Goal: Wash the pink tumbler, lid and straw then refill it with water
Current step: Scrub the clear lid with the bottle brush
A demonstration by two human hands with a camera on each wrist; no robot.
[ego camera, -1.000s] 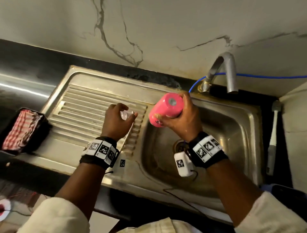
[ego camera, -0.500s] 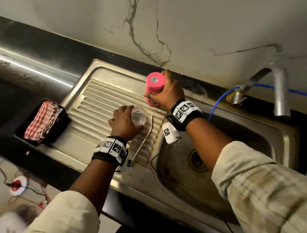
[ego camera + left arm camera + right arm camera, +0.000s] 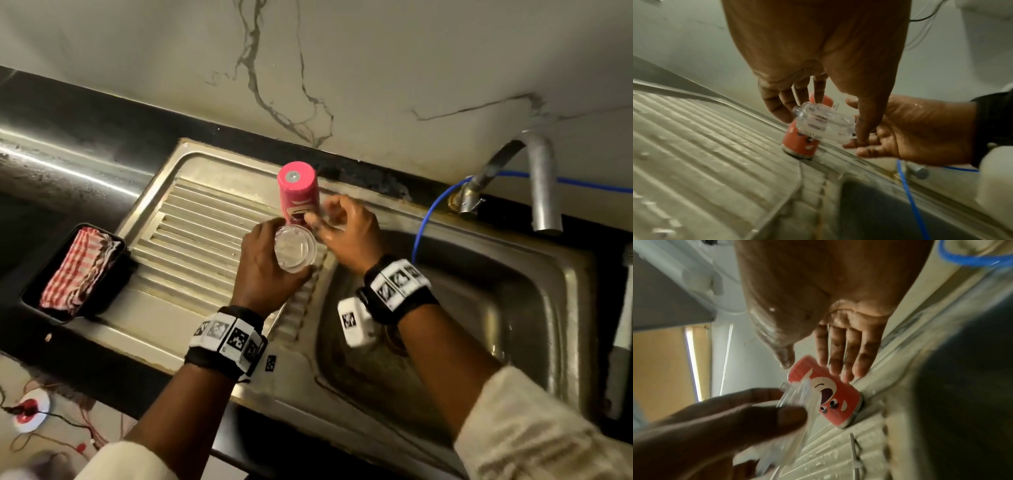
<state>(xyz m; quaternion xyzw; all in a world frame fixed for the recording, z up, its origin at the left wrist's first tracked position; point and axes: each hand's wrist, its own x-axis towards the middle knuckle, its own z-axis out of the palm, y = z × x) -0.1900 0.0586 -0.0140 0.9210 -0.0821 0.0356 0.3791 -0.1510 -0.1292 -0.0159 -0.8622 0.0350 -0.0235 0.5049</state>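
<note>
While the pink tumbler (image 3: 298,196) stands upside down on the ribbed drainboard (image 3: 202,240) by the sink's back edge, the right hand (image 3: 346,233) hovers just beside it, fingers (image 3: 846,353) straight and released, holding nothing; the left hand (image 3: 265,270) grips the clear lid (image 3: 295,247), fingers (image 3: 777,104) curled round its rim, right in front of the tumbler; a thin metal straw (image 3: 856,456) lies on the ribs below the left wrist, untouched; the tap (image 3: 534,178) looks dry; my read: tumbler rinsed and draining; lid seemingly next for washing, then the straw; refilling and reassembly all still ahead.
</note>
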